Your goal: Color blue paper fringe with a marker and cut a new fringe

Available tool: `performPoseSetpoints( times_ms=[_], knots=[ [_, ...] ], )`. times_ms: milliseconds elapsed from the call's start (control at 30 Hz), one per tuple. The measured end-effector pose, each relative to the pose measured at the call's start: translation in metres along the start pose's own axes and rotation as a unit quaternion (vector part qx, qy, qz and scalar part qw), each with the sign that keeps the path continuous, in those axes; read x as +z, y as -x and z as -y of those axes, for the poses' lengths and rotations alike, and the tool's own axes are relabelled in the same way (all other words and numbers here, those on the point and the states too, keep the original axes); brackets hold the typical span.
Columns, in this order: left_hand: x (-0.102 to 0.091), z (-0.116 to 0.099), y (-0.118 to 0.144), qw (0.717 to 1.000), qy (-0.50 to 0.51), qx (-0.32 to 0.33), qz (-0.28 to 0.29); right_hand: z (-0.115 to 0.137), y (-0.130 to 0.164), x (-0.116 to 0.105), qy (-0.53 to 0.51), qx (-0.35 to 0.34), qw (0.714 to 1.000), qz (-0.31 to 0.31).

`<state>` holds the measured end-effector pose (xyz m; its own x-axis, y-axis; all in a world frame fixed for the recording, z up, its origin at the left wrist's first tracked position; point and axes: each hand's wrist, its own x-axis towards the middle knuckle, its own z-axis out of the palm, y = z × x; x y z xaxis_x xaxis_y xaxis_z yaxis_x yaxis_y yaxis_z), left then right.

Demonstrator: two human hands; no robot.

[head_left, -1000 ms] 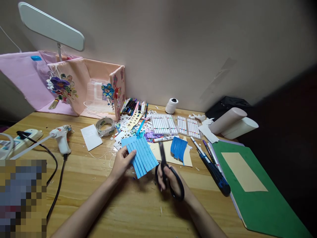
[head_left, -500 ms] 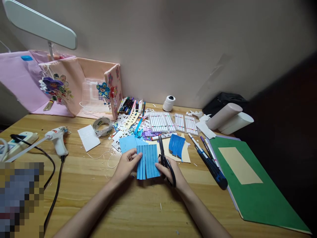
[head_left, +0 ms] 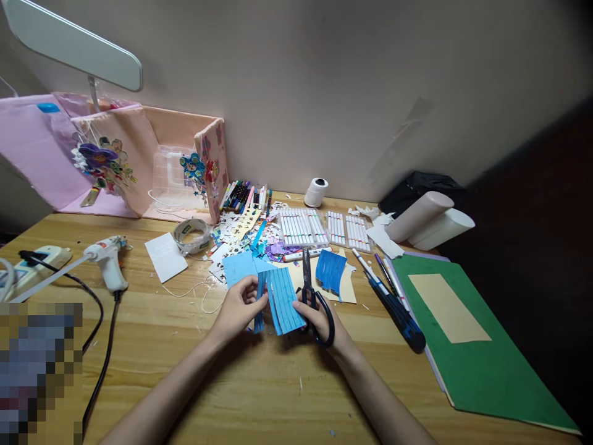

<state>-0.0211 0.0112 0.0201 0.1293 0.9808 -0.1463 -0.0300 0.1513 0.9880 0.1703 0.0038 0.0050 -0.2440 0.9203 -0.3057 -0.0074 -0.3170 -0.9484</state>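
A person sat at a wooden desk [head_left: 259, 395], both bare forearms reaching forward. No brand name or writing could be read anywhere; the printing on the roll of tape [head_left: 191, 235] was too small to make out.

The left hand [head_left: 238, 309] pinched the left edge of a blue paper sheet [head_left: 283, 303] between thumb and fingers, closed on it. The sheet was cut into long parallel strips, and one narrow strip hung apart at the left, just beside the left fingertips. The sheet stood slightly lifted off the desk, directly between the two hands.

The right hand [head_left: 319, 318] gripped black-handled scissors [head_left: 312, 303], fingers through the loops, while its fingertips also touched the right edge of the blue sheet. The blades pointed away from the person and looked nearly closed, lying just beside the sheet's right edge.

Behind the hands lay a second, darker blue fringed piece [head_left: 331, 272] on a tan card [head_left: 345, 295], rows of white markers [head_left: 303, 228], and a heap of paper scraps [head_left: 241, 238]. A glue gun [head_left: 109, 262] lay well apart to the left, a green folder [head_left: 482, 364] to the right, and a desk lamp [head_left: 74, 46] hung above.
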Motion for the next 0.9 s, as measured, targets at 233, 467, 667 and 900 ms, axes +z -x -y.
performPoseSetpoints(
  times_ms=[233, 467, 667, 900],
  knots=[
    [0.001, 0.0, -0.002, 0.999, 0.01, -0.03, 0.01, 0.007, 0.003, 0.002, 0.023, -0.017, 1.0, -0.008],
    [0.0, 0.0, -0.001, 0.998, 0.012, -0.055, 0.003, 0.01, 0.004, 0.003, 0.021, -0.014, 0.999, -0.028],
    [0.002, -0.002, -0.001, 0.998, 0.041, -0.037, 0.038, 0.01, 0.004, 0.003, 0.029, -0.016, 0.999, -0.034],
    [0.002, 0.004, -0.002, 0.999, 0.032, -0.029, 0.017, 0.009, 0.004, 0.003, 0.036, -0.016, 0.999, -0.031]
  ],
)
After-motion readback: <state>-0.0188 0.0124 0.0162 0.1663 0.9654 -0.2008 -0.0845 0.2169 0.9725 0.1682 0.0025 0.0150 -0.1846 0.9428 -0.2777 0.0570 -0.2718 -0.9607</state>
